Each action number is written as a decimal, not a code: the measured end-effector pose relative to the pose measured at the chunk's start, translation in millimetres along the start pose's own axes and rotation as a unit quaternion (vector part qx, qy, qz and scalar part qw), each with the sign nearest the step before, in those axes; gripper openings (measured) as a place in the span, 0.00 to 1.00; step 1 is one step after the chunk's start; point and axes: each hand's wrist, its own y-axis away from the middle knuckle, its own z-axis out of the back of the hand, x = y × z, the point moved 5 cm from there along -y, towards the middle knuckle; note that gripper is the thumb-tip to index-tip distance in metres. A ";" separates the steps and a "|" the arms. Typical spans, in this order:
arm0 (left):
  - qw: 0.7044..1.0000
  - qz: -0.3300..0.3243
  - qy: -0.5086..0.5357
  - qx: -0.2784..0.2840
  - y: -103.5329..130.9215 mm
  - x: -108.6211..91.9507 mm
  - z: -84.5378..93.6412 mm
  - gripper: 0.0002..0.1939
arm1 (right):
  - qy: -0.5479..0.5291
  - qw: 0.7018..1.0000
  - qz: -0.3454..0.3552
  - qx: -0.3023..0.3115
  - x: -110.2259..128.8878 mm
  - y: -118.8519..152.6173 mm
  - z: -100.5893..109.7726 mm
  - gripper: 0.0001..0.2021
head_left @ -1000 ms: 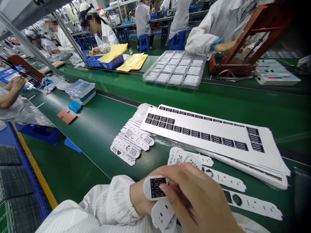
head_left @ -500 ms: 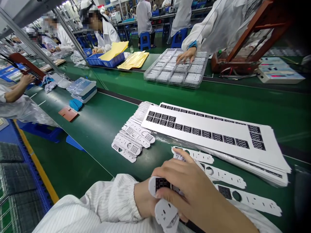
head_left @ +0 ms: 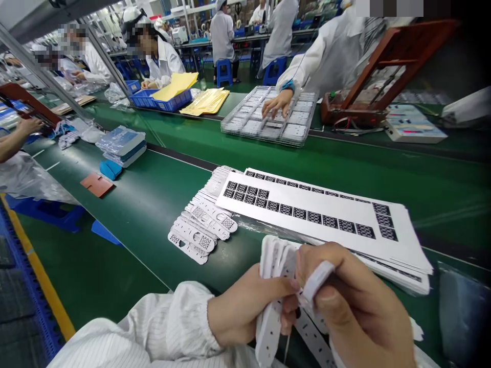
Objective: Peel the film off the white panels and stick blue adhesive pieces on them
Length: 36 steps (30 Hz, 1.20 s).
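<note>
Low in front of me, my left hand (head_left: pixel 249 299) is closed around several white die-cut strips (head_left: pixel 269 329) with rounded ends and small holes. They stand roughly upright, their tops fanned slightly apart. My right hand (head_left: pixel 360 301) meets it from the right, its thumb and fingers pinching a white strip piece (head_left: pixel 317 280) whose end curves toward me. Fingers hide where the strips overlap. A fanned pile of similar strips (head_left: pixel 203 225), some with black printed patches, lies left of the hands. Beyond lie large white sheets (head_left: pixel 326 204) printed with black rectangles.
Across the green bench, a co-worker's hand (head_left: pixel 278 105) reaches over a clear compartment tray (head_left: pixel 264 140). A red-brown press-like frame (head_left: pixel 383 76) stands at right. Yellow sheets (head_left: pixel 207 102), a blue bin (head_left: pixel 172 102), wrapped blue-and-white stacks (head_left: pixel 123 145) and a brown plate (head_left: pixel 97 185) lie leftward.
My right hand has drawn back from over the strips on the bench and now pinches a strip. The left hand's strips have swung upright. The view has shifted slightly.
</note>
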 end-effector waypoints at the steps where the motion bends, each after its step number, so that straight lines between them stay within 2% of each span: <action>1: 1.000 -0.015 -0.001 -0.005 2.3 -4.2 -2.4 0.15 | -0.028 1.000 -0.005 -0.012 -0.2 2.2 2.3 0.11; 4: 0.998 -0.049 0.009 -0.028 10.6 -11.2 -3.5 0.13 | -0.088 0.996 0.011 -0.016 -0.3 0.6 1.4 0.12; 6: 0.998 -0.043 0.026 -0.040 13.5 -9.9 -0.2 0.12 | -0.118 0.993 0.020 -0.018 0.0 -5.6 1.6 0.13; 9: 0.998 -0.040 0.042 -0.040 15.0 -7.4 4.8 0.12 | -0.126 0.990 -0.032 -0.047 -4.6 -13.9 6.5 0.15; 12: 0.993 -0.114 0.021 0.011 18.3 -15.4 1.3 0.21 | -0.184 0.975 -0.109 -0.052 -11.7 -15.4 5.5 0.11; 14: 0.986 -0.155 -0.016 0.059 21.8 -20.8 -5.0 0.28 | -0.225 0.966 -0.112 -0.067 -12.1 -14.5 3.9 0.07; 15: 0.984 -0.153 -0.035 0.080 22.9 -21.2 -8.1 0.29 | -0.235 0.963 -0.104 -0.078 -11.0 -13.7 3.6 0.05; 17: 0.984 -0.127 -0.058 0.113 23.9 -18.9 -12.6 0.23 | -0.241 0.961 -0.097 -0.096 -9.1 -11.1 3.1 0.04; 19: 0.985 -0.104 -0.060 0.123 24.3 -15.6 -13.9 0.17 | -0.241 0.959 -0.107 -0.099 -7.8 -7.9 2.4 0.08; 22: 0.986 -0.104 -0.045 0.118 25.4 -12.6 -13.1 0.15 | -0.235 0.961 -0.112 -0.091 -5.9 -4.0 2.6 0.13; 28: 0.987 -0.111 -0.044 0.104 27.4 -9.2 -12.5 0.14 | -0.219 0.969 -0.092 -0.074 -5.1 -6.7 3.0 0.10; 32: 0.986 -0.104 -0.107 0.074 28.0 -11.5 -13.3 0.15 | -0.211 0.971 -0.085 -0.079 -4.6 -7.3 1.6 0.05; 36: 0.977 -0.122 -0.160 0.071 31.0 -20.8 -23.6 0.17 | -0.247 0.965 -0.053 -0.074 -2.4 -6.0 -1.4 0.04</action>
